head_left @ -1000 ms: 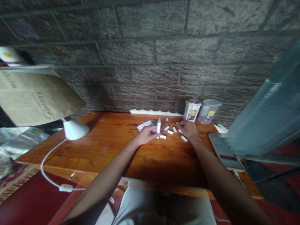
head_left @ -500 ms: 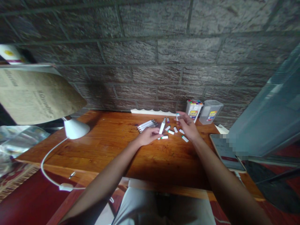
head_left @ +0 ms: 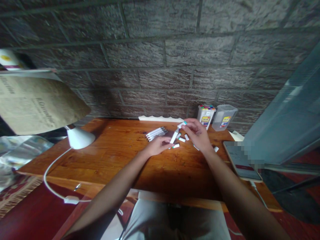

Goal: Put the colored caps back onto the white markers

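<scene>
My left hand [head_left: 159, 145] is closed round a white marker [head_left: 174, 137], tilted with its tip end up and to the right. Between the thumb and fingers of my right hand [head_left: 197, 134] is a white marker cap [head_left: 182, 125] with a teal end, at the marker's tip; whether it is pushed on I cannot tell. Several loose caps lie around, among them a green-ended cap [head_left: 176, 146] by my left fingers and a white cap [head_left: 187, 137] between my hands. Behind my left hand rests a bunch of uncapped markers [head_left: 155, 133], dark tips showing at both ends.
A clear case [head_left: 206, 116] full of coloured markers and a second clear case [head_left: 224, 117] stand by the brick wall. A tablet [head_left: 242, 161] lies at the right, a lamp [head_left: 80, 137] stands at the left. One cap [head_left: 216, 149] sits right of my right wrist.
My right hand has lifted a teal-ended cap from the table and brought it left to the marker's tip. My left hand has tilted the marker rightward. A cap now shows right of my wrist.
</scene>
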A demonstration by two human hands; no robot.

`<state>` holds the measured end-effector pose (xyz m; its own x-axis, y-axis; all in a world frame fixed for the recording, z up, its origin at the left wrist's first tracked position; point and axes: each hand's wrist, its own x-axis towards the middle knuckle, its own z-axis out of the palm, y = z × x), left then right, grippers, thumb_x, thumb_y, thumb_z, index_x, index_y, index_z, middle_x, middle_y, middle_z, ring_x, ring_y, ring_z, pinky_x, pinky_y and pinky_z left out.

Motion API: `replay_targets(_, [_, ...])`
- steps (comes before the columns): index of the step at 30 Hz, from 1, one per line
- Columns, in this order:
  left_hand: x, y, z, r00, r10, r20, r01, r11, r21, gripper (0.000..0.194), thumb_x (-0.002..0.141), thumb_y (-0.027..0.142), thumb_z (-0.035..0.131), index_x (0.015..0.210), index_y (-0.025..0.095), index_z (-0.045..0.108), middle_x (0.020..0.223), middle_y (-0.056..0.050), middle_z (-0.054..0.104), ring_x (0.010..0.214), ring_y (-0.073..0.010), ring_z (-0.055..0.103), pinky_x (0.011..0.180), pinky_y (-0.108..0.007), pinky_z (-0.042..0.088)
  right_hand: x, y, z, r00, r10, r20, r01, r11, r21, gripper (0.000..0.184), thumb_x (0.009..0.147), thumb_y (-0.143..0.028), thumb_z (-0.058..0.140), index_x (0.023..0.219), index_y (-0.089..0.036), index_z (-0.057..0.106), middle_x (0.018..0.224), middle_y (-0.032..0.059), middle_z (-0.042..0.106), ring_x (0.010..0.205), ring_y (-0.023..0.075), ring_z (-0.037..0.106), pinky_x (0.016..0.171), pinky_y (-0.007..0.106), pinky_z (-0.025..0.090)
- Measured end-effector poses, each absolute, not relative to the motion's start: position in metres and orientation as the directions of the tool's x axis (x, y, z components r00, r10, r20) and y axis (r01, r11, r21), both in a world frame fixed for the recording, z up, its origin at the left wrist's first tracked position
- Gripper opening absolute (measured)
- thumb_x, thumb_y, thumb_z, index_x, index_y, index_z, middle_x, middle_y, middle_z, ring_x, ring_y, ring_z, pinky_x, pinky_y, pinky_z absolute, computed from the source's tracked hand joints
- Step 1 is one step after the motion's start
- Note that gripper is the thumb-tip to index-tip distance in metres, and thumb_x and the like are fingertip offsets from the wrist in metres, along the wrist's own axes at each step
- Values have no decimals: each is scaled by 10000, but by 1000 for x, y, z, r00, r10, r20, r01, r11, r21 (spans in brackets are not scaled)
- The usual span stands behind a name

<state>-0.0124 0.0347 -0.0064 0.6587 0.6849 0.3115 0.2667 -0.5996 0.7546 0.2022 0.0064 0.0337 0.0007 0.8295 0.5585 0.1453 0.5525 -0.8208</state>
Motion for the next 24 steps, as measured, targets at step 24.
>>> replay_targets(24, [-12, 25, 6, 633, 665, 396, 416, -724, 550, 342, 945, 445, 481, 955, 185, 703, 846, -20, 702, 743, -147, 602, 710, -226, 423, 218, 17, 23, -38, 948, 316, 421, 302, -855, 539, 816, -667, 534, 605, -189, 667, 474, -24, 533, 475, 114, 472, 487, 253, 330])
